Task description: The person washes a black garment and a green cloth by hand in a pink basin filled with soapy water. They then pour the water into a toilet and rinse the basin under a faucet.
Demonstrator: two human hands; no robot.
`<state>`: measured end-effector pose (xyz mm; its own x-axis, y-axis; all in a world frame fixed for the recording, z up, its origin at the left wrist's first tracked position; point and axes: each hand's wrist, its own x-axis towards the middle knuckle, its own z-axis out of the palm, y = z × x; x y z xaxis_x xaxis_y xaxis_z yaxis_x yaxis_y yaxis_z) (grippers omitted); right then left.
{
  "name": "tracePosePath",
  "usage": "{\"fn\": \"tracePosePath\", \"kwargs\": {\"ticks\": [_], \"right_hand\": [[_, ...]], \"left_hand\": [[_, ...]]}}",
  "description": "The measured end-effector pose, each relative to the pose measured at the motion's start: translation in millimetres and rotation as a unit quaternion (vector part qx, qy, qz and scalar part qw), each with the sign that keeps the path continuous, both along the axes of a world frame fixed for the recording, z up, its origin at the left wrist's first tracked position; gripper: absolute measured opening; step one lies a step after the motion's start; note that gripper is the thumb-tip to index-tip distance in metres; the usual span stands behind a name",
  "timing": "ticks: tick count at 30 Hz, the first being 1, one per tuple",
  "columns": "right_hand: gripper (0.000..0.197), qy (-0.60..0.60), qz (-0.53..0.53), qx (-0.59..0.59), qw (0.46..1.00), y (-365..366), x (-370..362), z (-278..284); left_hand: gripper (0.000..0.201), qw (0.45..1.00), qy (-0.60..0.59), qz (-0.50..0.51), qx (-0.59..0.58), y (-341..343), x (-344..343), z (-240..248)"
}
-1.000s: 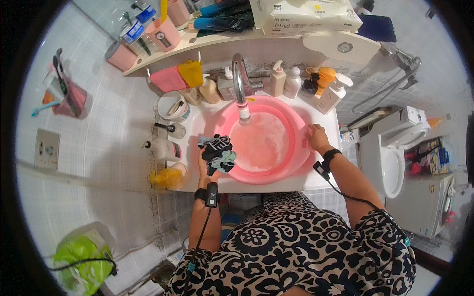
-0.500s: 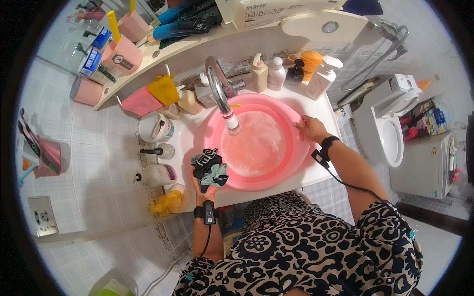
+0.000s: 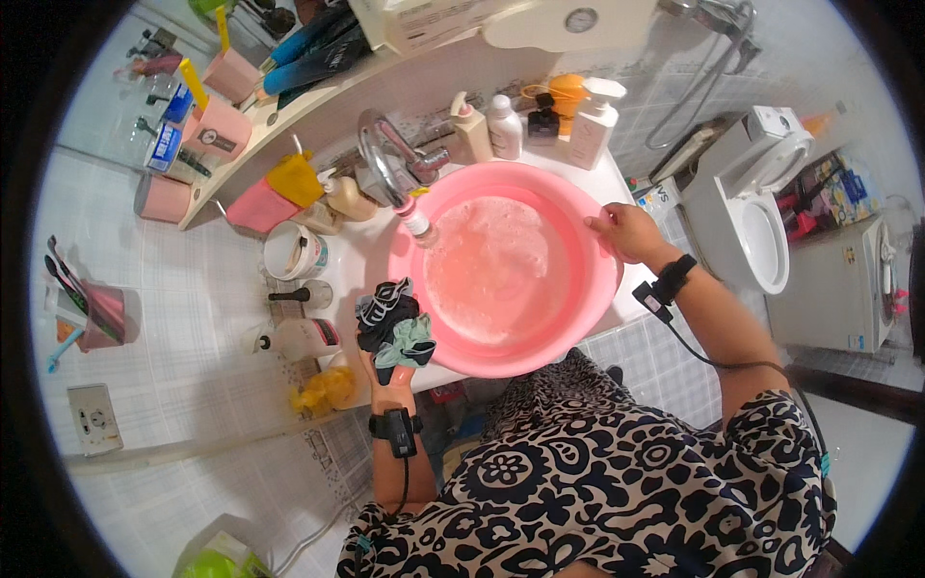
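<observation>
A round pink basin (image 3: 599, 299) of pinkish, foamy water sits on the white sink counter under the chrome faucet (image 3: 378, 159). My right hand (image 3: 631, 234) grips its right rim, thumb at the inner edge and the other fingers mostly hidden on the outside. To the left of the basin, my left hand (image 3: 388, 387) holds a crumpled bundle of black and pale green cloths (image 3: 397, 332). The bundle covers most of its fingers. The faucet's tip hangs over the basin's left side.
Behind the basin stand pump bottles (image 3: 594, 125) and a white bottle (image 3: 504, 128). A white tub (image 3: 296, 252) and a yellow bag (image 3: 325, 390) line the left side. A shelf (image 3: 318, 101) overhangs at the back; a toilet (image 3: 756, 231) stands right.
Held by my right hand, the basin has shifted rightward relative to the faucet and bottles. My left hand keeps the cloth bundle beside it. The whole view has also turned slightly.
</observation>
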<state>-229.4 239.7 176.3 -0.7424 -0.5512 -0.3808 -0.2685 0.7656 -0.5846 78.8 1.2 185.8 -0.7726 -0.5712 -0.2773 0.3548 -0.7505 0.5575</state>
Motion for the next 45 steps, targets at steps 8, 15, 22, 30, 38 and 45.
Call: {"fn": "tracePosePath", "kwargs": {"ticks": [8,15,22,30,38,45], "right_hand": [[0.048,0.036,-0.035,-0.03,0.998,105,-6,15],[0.047,-0.003,-0.169,-0.114,0.979,264,-6,17],[0.047,0.04,-0.269,-0.099,0.957,409,-3,3],[0.046,0.039,-0.388,-0.056,0.919,559,-33,-27],[0.046,0.027,-0.477,-0.037,0.878,664,-116,-98],[0.044,-0.01,-0.54,-0.071,0.839,695,-162,-189]], "left_hand": [[0.027,0.999,-0.014,-0.037,0.006,65,-14,0],[0.03,0.987,0.023,-0.147,0.065,164,-43,25],[0.035,0.944,0.072,-0.306,0.098,264,-154,25],[0.039,0.871,0.087,-0.46,0.15,389,-312,-32],[0.024,0.848,-0.059,-0.482,0.215,508,-480,-68],[0.022,0.75,-0.099,-0.581,0.3,554,-580,-128]]}}
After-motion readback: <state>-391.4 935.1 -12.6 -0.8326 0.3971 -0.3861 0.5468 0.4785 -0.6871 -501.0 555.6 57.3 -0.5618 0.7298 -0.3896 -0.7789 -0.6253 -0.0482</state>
